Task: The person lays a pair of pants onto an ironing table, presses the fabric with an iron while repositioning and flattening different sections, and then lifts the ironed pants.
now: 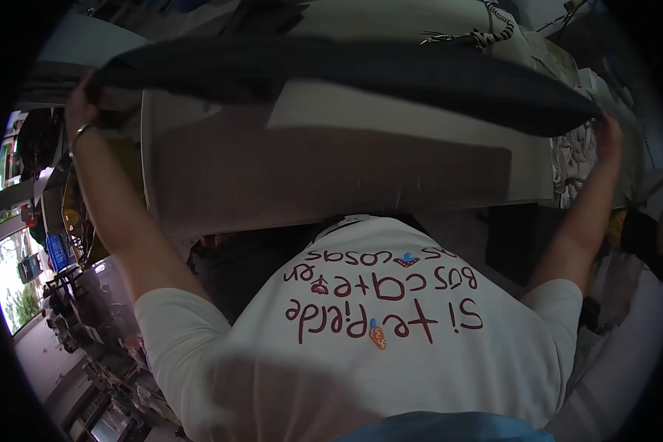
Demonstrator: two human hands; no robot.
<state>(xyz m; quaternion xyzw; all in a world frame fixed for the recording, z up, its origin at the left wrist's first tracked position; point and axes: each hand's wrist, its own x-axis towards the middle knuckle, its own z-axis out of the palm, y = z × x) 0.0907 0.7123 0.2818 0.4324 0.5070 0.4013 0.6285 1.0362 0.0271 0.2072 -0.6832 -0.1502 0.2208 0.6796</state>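
A long piece of dark fabric is spread in the air above the table, with its edges blurred. At its left end, my left hand grips a corner, arm stretched far out. My right hand pinches the opposite end at the far right. Between the two hands the fabric hangs in a wide, slightly sagging band. Under it lies the light tabletop, with the fabric's shadow across it. Some fingers of both hands are hidden by the fabric.
White ropes hang or lie by the table's right end. A black-and-white striped cord rests at the back. On the left are a blue crate, yellow items and bright windows. The table's near edge is close to my body.
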